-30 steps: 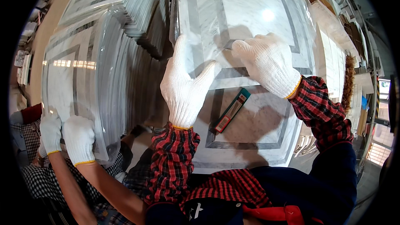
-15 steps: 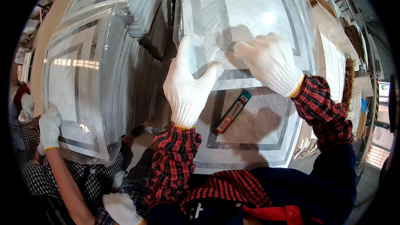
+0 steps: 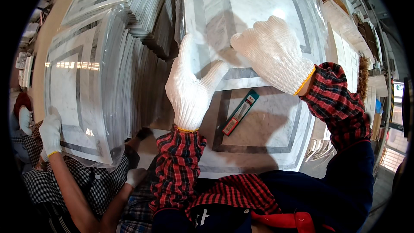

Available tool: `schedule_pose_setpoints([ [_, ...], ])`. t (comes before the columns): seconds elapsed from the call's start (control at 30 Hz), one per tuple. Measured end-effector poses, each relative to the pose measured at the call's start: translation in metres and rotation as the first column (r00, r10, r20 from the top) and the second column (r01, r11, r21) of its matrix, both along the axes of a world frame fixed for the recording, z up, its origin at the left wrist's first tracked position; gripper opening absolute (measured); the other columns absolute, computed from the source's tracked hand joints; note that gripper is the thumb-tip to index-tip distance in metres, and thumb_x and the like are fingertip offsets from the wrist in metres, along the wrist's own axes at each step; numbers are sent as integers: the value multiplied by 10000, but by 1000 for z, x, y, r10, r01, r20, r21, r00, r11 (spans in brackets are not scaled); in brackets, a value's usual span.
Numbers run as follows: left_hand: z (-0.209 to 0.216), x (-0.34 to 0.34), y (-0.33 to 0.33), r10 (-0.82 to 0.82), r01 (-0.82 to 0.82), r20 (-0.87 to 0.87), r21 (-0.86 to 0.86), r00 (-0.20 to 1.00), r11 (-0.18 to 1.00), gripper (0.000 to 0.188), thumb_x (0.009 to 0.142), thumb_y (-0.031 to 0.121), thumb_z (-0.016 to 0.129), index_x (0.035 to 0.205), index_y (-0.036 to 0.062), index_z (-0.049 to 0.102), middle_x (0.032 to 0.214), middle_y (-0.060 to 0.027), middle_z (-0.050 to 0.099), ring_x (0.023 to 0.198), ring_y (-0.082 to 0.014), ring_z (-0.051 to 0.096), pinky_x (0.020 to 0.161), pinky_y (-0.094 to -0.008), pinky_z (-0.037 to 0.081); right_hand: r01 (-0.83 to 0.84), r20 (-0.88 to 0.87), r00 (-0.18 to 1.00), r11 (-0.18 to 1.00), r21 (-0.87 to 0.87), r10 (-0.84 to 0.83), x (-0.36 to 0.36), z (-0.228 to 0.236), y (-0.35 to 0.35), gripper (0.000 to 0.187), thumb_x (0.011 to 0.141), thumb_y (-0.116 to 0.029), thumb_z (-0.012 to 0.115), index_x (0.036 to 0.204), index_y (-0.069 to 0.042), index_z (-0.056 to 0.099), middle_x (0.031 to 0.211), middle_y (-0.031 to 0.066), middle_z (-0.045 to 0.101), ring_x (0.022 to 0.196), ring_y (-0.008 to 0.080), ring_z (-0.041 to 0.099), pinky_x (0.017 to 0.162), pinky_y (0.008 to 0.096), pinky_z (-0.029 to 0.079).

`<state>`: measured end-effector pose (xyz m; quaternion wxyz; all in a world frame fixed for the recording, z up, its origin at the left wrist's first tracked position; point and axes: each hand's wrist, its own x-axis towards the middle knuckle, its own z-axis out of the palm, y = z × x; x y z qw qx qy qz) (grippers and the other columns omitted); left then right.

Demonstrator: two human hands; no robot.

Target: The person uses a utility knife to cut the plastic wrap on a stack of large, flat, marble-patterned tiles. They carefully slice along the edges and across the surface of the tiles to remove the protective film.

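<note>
Grey-and-white marble-patterned tiles lie stacked before me, the upper tile (image 3: 258, 0) under clear plastic film and set back from the lower tile (image 3: 263, 121). My left hand (image 3: 189, 86), in a white knit glove, rests at the upper tile's left edge with its thumb and forefinger stretched apart. Farther right, my right hand (image 3: 274, 54), gloved too, is curled closed over the upper tile's near part; anything in its fingers is hidden. A narrow teal-and-red packet (image 3: 240, 112) lies slanted on the lower tile, between my two hands and nearer to me.
Film-wrapped tile stacks (image 3: 92, 82) stand to the left. There a co-worker's gloved hand (image 3: 51, 131) rests on the near stack's outer edge, the other gloved hand (image 3: 136, 177) lower down. White cartons (image 3: 340, 56) and a brown bristly strip (image 3: 363, 75) line the right side.
My right hand has shifted slightly left and away from me, still closed. My left hand stays nearly in place. The co-worker's lower hand has moved up and away from me.
</note>
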<state>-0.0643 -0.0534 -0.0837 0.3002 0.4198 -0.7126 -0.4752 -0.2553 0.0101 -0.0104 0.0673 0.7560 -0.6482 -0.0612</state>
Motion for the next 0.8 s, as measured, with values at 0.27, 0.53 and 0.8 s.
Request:
schedule_pose_setpoints([
  [0.27, 10, -6, 0, 27, -21, 60, -98, 998, 995, 771, 791, 307, 852, 1466, 113, 534, 1166, -159, 702, 1056, -317, 694, 916, -414, 539, 139, 238, 967, 974, -180, -94, -20, -40, 26, 73, 891, -179, 690, 950, -138, 701, 801, 47, 700, 723, 266, 678, 669, 403, 521],
  [0.53, 20, -4, -1, -18, 20, -14, 136, 1000, 991, 790, 817, 143, 868, 1495, -13, 494, 1378, -167, 629, 1309, -252, 579, 1119, -366, 437, 307, 525, 789, 945, 114, -319, -26, -18, 18, 246, 973, -285, 698, 1082, -80, 782, 1015, 123, 775, 906, 309, 734, 803, 390, 584],
  [0.8, 28, -6, 1, -21, 15, 67, 95, 998, 995, 787, 825, 103, 857, 1506, -16, 480, 1414, -172, 619, 1318, -247, 578, 1119, -372, 446, 84, 326, 945, 985, -150, -31, -31, -30, 17, 120, 940, -262, 668, 994, -175, 730, 743, 89, 692, 681, 292, 683, 623, 426, 528],
])
